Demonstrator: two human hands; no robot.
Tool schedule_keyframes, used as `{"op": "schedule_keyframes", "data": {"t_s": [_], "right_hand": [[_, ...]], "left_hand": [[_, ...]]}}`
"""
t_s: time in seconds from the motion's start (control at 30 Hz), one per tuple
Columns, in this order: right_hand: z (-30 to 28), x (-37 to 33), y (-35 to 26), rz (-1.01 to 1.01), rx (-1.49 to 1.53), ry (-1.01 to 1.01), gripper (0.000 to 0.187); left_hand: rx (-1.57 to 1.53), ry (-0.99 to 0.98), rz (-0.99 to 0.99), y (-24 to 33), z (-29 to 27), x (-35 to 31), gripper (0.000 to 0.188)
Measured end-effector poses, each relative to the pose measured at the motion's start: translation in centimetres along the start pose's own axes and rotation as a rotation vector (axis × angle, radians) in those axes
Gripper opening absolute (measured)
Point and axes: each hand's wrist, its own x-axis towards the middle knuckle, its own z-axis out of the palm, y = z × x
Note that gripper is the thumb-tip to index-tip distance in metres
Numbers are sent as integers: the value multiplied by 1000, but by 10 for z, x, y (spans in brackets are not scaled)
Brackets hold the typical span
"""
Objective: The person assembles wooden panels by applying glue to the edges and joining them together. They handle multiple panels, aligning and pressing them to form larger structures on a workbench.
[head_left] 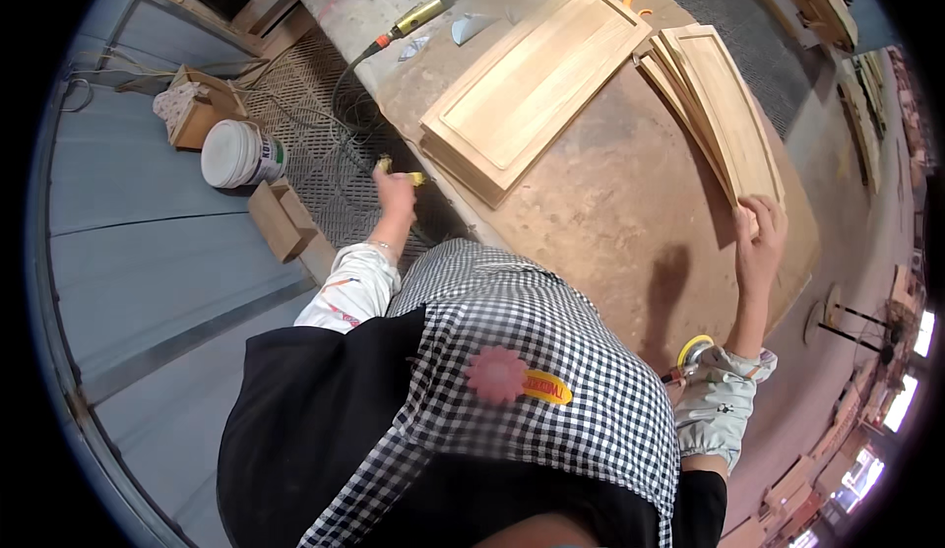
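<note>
My right hand [763, 238] pinches the near end of the top wooden panel [724, 95] in a fanned stack at the right of the workbench. Edges of more panels show beneath it. Beside that stack lies a neater pile of wooden panels [536, 80], its top one with a grooved border. Off the bench's left edge, my left hand [396, 196] is closed around a small yellow object [415, 178]; its kind is too small to make out. A yellow-rimmed round sander [695, 351] rests by my right forearm, partly hidden by the sleeve.
The brown workbench [591, 223] carries a gold-coloured air tool [421, 14] with a hose at its far left, near scraps of paper. On the floor mat to the left stand a white bucket [231, 154] and wooden boxes [281, 221]. Hoses trail beside the bench.
</note>
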Motion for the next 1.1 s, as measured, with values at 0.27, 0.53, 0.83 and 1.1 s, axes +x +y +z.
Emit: {"op": "schedule_keyframes", "data": {"t_s": [0.27,0.53,0.83,1.1], "right_hand": [[25,47,-163,-290,160,-133,19],[38,42,-213,-356,229,-267,18],[18,46,-253,-430,416,-258,13],[-51,35,-353,-852,1650,-233,18]], "left_hand": [[553,-76,637,12,-7,-13,51],[980,-214,1077,49,-44,-30,28],[1421,-362,948,72,-42,-7,19],[930,-254,931,128,-46,-33,41]]}}
